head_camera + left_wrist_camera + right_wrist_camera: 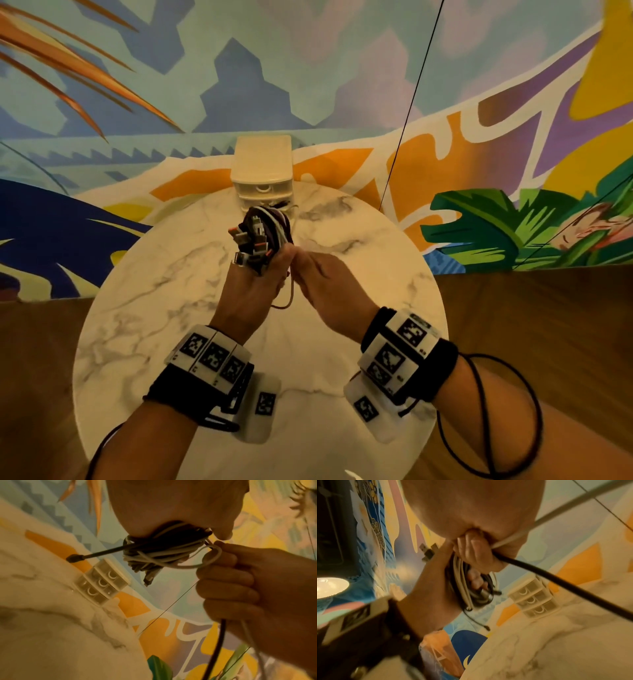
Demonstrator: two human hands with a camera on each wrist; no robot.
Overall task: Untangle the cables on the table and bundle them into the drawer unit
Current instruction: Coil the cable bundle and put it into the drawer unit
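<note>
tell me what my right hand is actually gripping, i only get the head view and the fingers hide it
Observer: The right hand is fisted round a thick black cable and a thin white cable.
Operator: is the white one free of the bundle
Observer: It seems not. It loops at the thumb and runs into the coiled bundle of black and white cables that the left hand grips.
Operator: drawers open yet
Observer: No, all three drawers of the white plastic drawer unit are shut.
</note>
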